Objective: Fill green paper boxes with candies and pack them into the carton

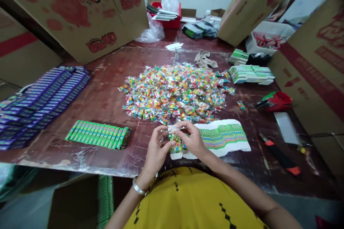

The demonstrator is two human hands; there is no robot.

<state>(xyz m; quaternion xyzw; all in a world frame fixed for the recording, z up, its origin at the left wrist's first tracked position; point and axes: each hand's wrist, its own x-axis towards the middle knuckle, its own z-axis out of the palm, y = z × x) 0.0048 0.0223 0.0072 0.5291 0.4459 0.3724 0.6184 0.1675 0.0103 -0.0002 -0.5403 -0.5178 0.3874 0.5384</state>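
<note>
My left hand (158, 146) grips the side of a small green candy box (175, 146) with a colourful printed front, thumb across its face. Over the top end of the same box, my right hand (189, 136) is closed, fingers pinching at a whitish part there; whether that is a flap or a clear wrapper I cannot make out. A white flap sticks out at the box's lower end. Just beyond my hands lies a big heap of clear-wrapped colourful candies (177, 93). Flat box blanks (224, 136) lie fanned out by my right wrist.
A row of green boxes (98, 134) stands at left, with stacked purple boxes (40, 103) farther left. On the right are a utility knife (279, 154), a red and green object (276, 101) and bundled blanks (251, 74). Large cartons (77, 10) wall the table; a red bin (172, 21) stands behind.
</note>
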